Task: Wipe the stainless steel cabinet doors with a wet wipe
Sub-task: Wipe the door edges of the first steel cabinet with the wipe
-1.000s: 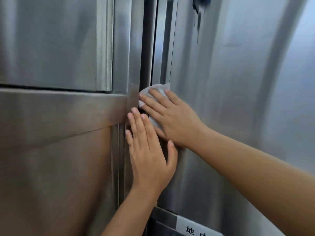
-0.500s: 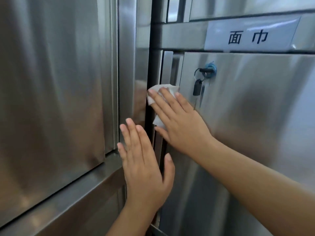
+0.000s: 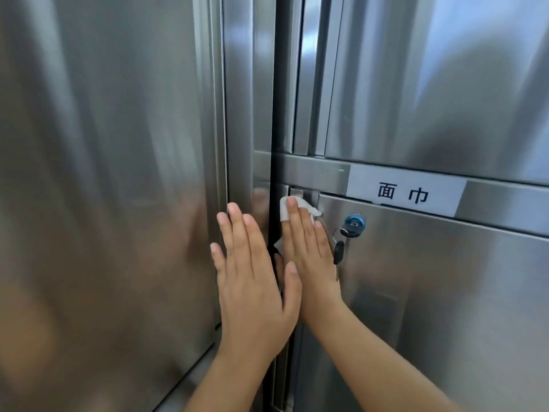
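Wet wipe (image 3: 284,211) is pressed under the straight fingers of the right hand (image 3: 309,257) at the top corner of a cabinet door (image 3: 439,298), beside its blue lock (image 3: 353,224); the left hand (image 3: 252,283) is held open and flat alongside. "面巾" is printed on the label (image 3: 404,193) above.

A white label (image 3: 404,194) printed with two black characters is fixed to a horizontal steel rail (image 3: 312,173). A blue-capped lock (image 3: 353,223) is fitted just below, and a dark-headed key (image 3: 338,252) is hung beneath it. A dark vertical gap (image 3: 274,84) is noted between units. Soft, diffuse light is reflected throughout.
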A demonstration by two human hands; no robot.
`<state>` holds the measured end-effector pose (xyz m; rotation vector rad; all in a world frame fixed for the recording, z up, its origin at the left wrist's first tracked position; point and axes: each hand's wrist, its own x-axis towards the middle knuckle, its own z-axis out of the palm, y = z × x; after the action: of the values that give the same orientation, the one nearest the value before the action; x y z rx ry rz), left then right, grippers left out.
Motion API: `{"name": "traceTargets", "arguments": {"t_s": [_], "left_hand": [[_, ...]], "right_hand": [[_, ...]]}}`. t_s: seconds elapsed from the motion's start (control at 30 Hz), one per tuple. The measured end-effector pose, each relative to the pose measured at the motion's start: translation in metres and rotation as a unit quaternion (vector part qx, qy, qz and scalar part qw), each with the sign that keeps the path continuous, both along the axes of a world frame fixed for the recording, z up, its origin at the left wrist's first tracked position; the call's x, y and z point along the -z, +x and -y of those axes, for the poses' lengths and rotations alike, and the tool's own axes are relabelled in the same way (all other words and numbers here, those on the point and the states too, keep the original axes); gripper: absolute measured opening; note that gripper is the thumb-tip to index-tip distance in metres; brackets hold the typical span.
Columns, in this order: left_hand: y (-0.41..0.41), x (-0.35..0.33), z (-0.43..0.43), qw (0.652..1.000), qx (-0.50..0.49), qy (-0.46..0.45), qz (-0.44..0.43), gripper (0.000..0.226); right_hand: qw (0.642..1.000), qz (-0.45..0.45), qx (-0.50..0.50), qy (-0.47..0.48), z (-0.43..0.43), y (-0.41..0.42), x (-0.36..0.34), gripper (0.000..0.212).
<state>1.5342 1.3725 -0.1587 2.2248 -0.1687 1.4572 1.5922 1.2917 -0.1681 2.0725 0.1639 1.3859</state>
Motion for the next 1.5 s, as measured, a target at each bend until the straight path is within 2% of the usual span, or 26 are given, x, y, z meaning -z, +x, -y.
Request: {"name": "traceTargets", "arguments": {"t_s": [0.07,0.17,0.27,0.43,0.57,0.67,0.77,0.9,1.0,1.23,1.5], "left_hand": [[-0.006,-0.007,-0.002,1.0,0.006,-0.004,-0.002,0.067],[-0.014,-0.013,-0.004,1.0,0.011,0.002,-0.003,0.065],[-0.017,-0.018,-0.007,1.0,0.011,0.004,-0.009,0.065],[-0.018,-0.028,-0.008,1.0,0.016,0.006,-0.012,0.065],[-0.021,-0.041,-0.009,0.999,0.021,0.013,-0.023,0.065],[-0.02,-0.06,-0.013,0.999,0.021,0.02,-0.033,0.066],[-0.017,-0.078,-0.018,0.999,0.02,0.02,-0.041,0.066],[-0.011,-0.097,-0.017,0.998,0.022,0.032,-0.039,0.066],[-0.005,-0.11,-0.013,0.998,0.027,0.039,-0.035,0.065],[0.002,-0.111,-0.023,0.998,0.031,0.046,-0.034,0.065],[-0.002,-0.099,-0.014,0.996,0.066,0.055,-0.029,0.064]], "right_hand": [[0.997,-0.013,-0.032,0.064,-0.009,-0.004,-0.008,0.053],[0.992,-0.039,-0.063,0.106,-0.012,-0.008,-0.018,0.048],[0.985,-0.069,-0.055,0.146,-0.013,-0.012,-0.032,0.069],[0.967,-0.054,-0.046,0.245,-0.021,-0.01,-0.07,0.083],[0.974,-0.087,0.006,0.209,-0.023,-0.014,-0.095,0.081],[0.972,-0.127,-0.028,0.193,-0.016,-0.01,-0.118,0.082],[0.972,-0.129,-0.068,0.182,-0.002,-0.008,-0.151,0.081],[0.983,-0.107,-0.059,0.134,0.016,-0.005,-0.206,0.081],[0.983,-0.13,-0.067,0.111,0.024,-0.007,-0.231,0.08],[0.979,-0.183,-0.055,0.076,0.044,-0.021,-0.189,0.077],[0.976,-0.208,-0.051,0.052,0.047,-0.031,-0.192,0.071]]}}
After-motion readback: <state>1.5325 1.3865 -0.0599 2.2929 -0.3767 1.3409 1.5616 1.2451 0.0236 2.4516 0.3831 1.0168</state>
